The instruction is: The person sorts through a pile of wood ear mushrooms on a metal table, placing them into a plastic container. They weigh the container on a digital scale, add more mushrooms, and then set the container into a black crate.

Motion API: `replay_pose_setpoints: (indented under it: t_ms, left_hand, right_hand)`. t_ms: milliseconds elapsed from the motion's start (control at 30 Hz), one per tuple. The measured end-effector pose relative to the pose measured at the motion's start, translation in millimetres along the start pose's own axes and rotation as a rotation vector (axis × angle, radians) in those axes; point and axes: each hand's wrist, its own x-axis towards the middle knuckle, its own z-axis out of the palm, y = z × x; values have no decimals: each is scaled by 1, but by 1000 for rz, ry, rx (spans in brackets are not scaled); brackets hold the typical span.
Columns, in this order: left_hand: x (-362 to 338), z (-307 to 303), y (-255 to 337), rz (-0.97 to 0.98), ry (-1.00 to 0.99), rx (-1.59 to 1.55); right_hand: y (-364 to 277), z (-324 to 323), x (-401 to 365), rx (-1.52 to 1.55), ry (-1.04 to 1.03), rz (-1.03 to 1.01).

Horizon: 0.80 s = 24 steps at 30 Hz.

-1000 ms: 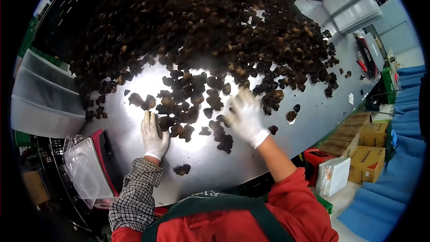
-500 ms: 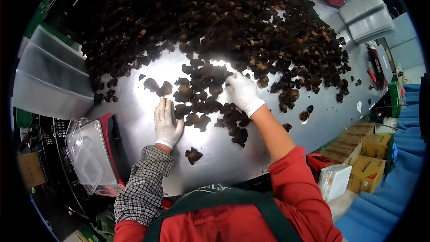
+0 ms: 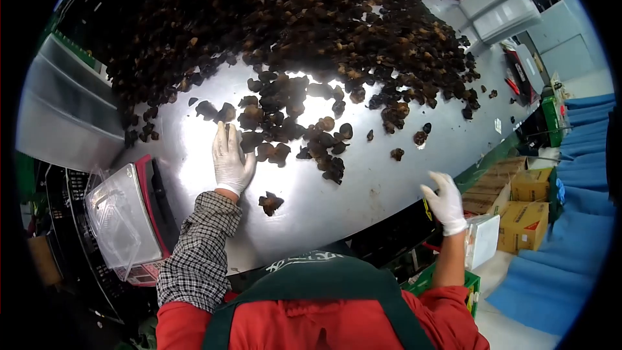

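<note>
A large heap of dark brown, ruffled pieces [image 3: 285,19] covers the far side of the metal table [image 3: 363,201]. Nearer to me lies a loose cluster of the same pieces [image 3: 278,100]. My left hand [image 3: 232,161], in a white glove, lies flat at the cluster's left edge, its fingers stretched out against a piece. One single piece [image 3: 271,203] is to its lower right. My right hand [image 3: 444,201], also gloved, hangs off the table's near right edge with its fingers apart, holding nothing.
Stacked clear plastic trays stand at the far left [image 3: 71,104] and back right [image 3: 499,3]. A red scale [image 3: 126,214] with clear lids is at the left. Cardboard boxes [image 3: 523,223], a green crate [image 3: 476,285] and blue cloth [image 3: 544,285] are at the right.
My right hand has left the cluster and moved right and toward me, past the table edge. My left hand stays beside the cluster. The whole view has shifted slightly.
</note>
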Motion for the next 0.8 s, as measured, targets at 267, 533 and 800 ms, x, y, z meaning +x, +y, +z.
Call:
replay_pose_setpoints:
  t_ms: [267, 533, 800]
  left_hand:
    - [-21, -37, 18, 298, -300, -163]
    - [-72, -85, -1, 169, -166, -331]
    - [-21, -69, -35, -111, 135, -227]
  right_hand:
    - [-213, 150, 58, -33, 24, -530]
    - [-220, 107, 58, 553, -47, -663]
    - [-155, 141, 150, 91, 45, -386]
